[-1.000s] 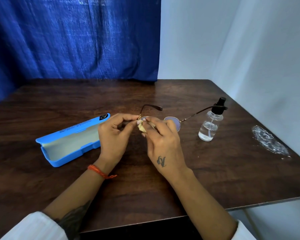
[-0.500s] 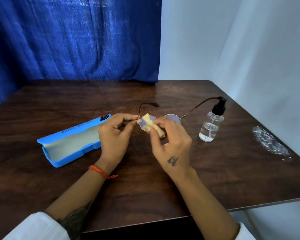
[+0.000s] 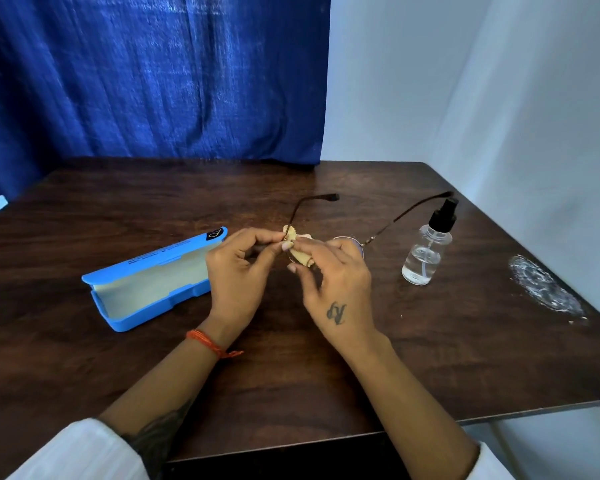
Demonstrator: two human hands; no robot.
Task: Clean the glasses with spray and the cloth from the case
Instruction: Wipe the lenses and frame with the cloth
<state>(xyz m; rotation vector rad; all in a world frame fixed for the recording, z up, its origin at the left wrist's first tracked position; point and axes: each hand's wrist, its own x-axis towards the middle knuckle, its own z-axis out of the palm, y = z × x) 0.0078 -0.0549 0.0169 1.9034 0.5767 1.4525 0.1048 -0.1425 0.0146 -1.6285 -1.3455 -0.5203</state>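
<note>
Thin-framed glasses (image 3: 378, 233) hang just above the dark table, arms pointing away from me. My left hand (image 3: 238, 271) pinches the frame at its left end. My right hand (image 3: 333, 278) pinches a small cream cloth (image 3: 300, 256) against the left lens, which the cloth and fingers mostly hide. The right lens shows beside my right fingers. A clear spray bottle (image 3: 425, 254) with a black pump stands upright to the right of the glasses. The open blue case (image 3: 153, 282) lies to the left of my left hand.
The wooden table (image 3: 430, 358) ends at a front edge near me and a right edge by the white wall. A whitish smear (image 3: 544, 289) marks the table at far right. A blue curtain (image 3: 153, 81) hangs behind.
The cloth in my right hand has rubbed back over the left lens, from lower right up toward the frame's left end. The glasses tilted slightly; my left hand stayed put.
</note>
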